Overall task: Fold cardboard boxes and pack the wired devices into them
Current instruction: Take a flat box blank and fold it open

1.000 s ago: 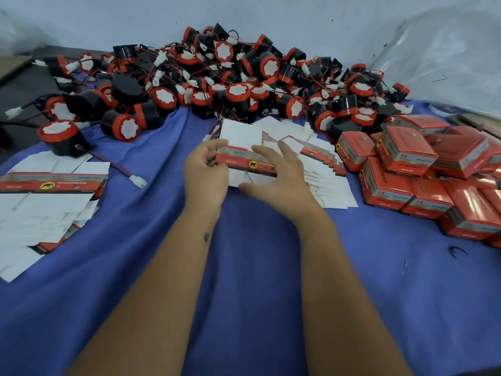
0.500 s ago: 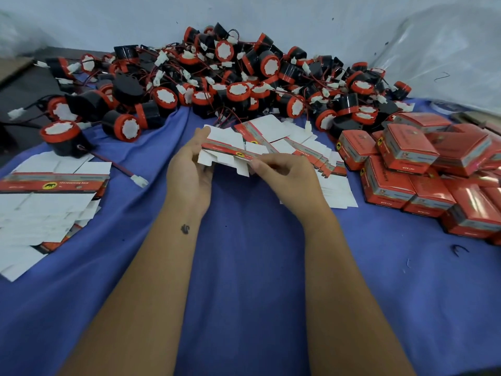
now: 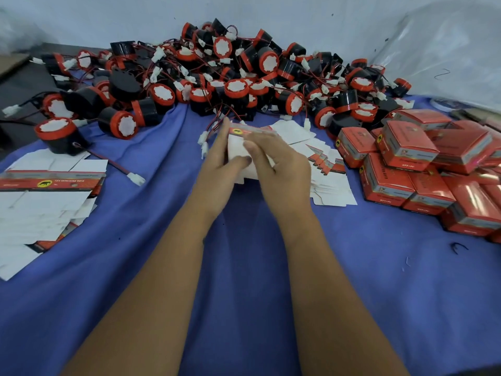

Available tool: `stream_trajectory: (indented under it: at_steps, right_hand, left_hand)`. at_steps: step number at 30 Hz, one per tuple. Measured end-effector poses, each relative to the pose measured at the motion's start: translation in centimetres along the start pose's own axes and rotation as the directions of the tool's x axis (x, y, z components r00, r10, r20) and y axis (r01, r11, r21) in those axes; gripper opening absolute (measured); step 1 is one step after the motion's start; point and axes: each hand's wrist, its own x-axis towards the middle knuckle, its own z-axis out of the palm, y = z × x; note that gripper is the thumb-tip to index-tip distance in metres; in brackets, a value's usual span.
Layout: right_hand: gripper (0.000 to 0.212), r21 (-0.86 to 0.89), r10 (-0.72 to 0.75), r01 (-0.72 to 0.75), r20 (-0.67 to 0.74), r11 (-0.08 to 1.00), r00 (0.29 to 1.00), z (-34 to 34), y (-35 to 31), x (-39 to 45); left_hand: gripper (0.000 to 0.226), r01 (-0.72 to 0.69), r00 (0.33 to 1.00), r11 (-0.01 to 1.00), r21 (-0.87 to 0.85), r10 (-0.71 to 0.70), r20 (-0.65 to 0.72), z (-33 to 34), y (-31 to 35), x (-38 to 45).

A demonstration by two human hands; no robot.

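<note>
A flat cardboard box blank (image 3: 236, 146), white inside with a red printed strip on top, stands on edge between my hands above the blue cloth. My left hand (image 3: 217, 165) holds its left side, fingers up along the edge and thumb on the white face. From the right, my right hand (image 3: 280, 162) grips it with its fingers over the red strip; that hand is blurred. Behind lies a big heap of wired devices (image 3: 230, 77), black with red caps, white stickers and red wires with white plugs.
Flat box blanks lie fanned out under my right hand (image 3: 329, 183) and stacked at the left (image 3: 46, 202). Several closed red boxes (image 3: 423, 169) are piled at the right. One device (image 3: 58, 134) sits apart at the left. Clear plastic sheeting (image 3: 447, 47) hangs at the back right.
The blank has left the fanned pile, risen and turned on edge between both hands. My hands have closed in around it.
</note>
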Motion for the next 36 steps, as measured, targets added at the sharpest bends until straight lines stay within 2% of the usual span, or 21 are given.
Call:
stream_trajectory:
  at_steps: [2,3,5,7,8,10,12,14,15,18,20,22,25,31,34,36]
  right_hand:
    - [0.021,0.027,-0.041,0.04,0.053,0.999,0.998,0.4,-0.2,-0.2]
    - [0.023,0.079,-0.013,0.006,0.08,0.997,0.997,0.5,-0.3,-0.3]
    - [0.03,0.283,0.151,-0.169,0.086,0.944,0.985,0.7,-1.0,-0.3]
    - [0.032,0.487,0.33,-0.308,0.042,0.817,0.943,0.8,-1.0,-0.1]
    - [0.036,0.518,0.387,-0.344,0.028,0.783,0.922,0.6,-0.6,0.0]
    - [0.053,0.458,0.404,-0.377,0.042,0.805,0.914,0.3,0.3,0.3]
    - [0.072,0.332,0.321,-0.337,0.103,0.881,0.941,0.1,0.9,0.2]
    - [0.085,0.182,0.225,-0.263,0.206,0.948,0.952,0.1,1.1,-0.1]
    - [0.086,0.13,0.195,-0.236,0.265,0.963,0.944,0.2,1.2,-0.1]
    - [0.079,0.011,0.15,-0.166,0.38,0.986,0.913,0.6,1.6,-0.4]
    - [0.077,-0.067,0.122,-0.104,0.418,0.992,0.9,0.6,1.9,-0.5]
    - [0.076,-0.064,0.128,-0.111,0.449,0.992,0.884,0.5,1.9,-0.5]
    - [0.073,-0.018,0.16,-0.172,0.476,0.985,0.865,0.2,1.3,-0.4]
    - [0.077,-0.099,0.106,-0.064,0.509,0.993,0.854,0.1,0.8,-0.4]
    - [0.066,-0.006,0.101,-0.108,0.423,0.994,0.901,0.4,0.6,-0.3]
    - [0.054,0.111,0.152,-0.194,0.304,0.975,0.94,0.4,0.4,-0.2]
  left_hand:
    - [0.058,-0.065,0.994,0.998,-0.016,0.063,-0.088,-0.4,0.1,0.2]
    - [0.051,-0.092,0.985,0.996,0.008,0.093,-0.142,-0.5,0.1,0.3]
    - [0.044,-0.088,0.966,0.996,0.03,0.092,-0.243,-0.6,0.0,0.4]
    - [0.037,-0.086,0.959,0.996,-0.006,0.081,-0.272,-0.4,0.0,0.3]
    - [0.035,-0.085,0.959,0.996,-0.003,0.081,-0.272,-0.4,0.1,0.2]
    - [0.036,-0.089,0.959,0.996,0.012,0.089,-0.267,-0.3,0.2,0.1]
    - [0.04,-0.089,0.957,0.996,-0.021,0.079,-0.279,-0.4,0.1,0.2]
    - [0.04,-0.039,0.952,0.989,-0.142,-0.007,-0.305,-0.6,0.3,0.5]
    - [0.037,-0.003,0.947,0.966,-0.259,-0.08,-0.31,-0.9,0.4,0.7]
    - [0.027,0.027,0.939,0.748,-0.663,-0.247,-0.24,-2.2,0.9,1.2]
    - [0.027,0.018,0.941,0.638,-0.77,-0.271,-0.203,-2.8,0.8,1.2]
    - [0.027,0.013,0.938,0.579,-0.815,-0.291,-0.191,-3.0,0.7,1.2]
    - [0.028,0.022,0.931,0.542,-0.84,-0.318,-0.181,-3.2,0.5,1.3]
    - [0.029,0.031,0.902,0.517,-0.856,-0.383,-0.199,-3.2,0.7,1.2]
    - [0.029,0.028,0.938,0.538,-0.843,-0.306,-0.165,-3.1,0.9,1.0]
    - [0.033,0.048,0.984,0.618,-0.785,-0.164,-0.069,-3.1,1.4,0.9]
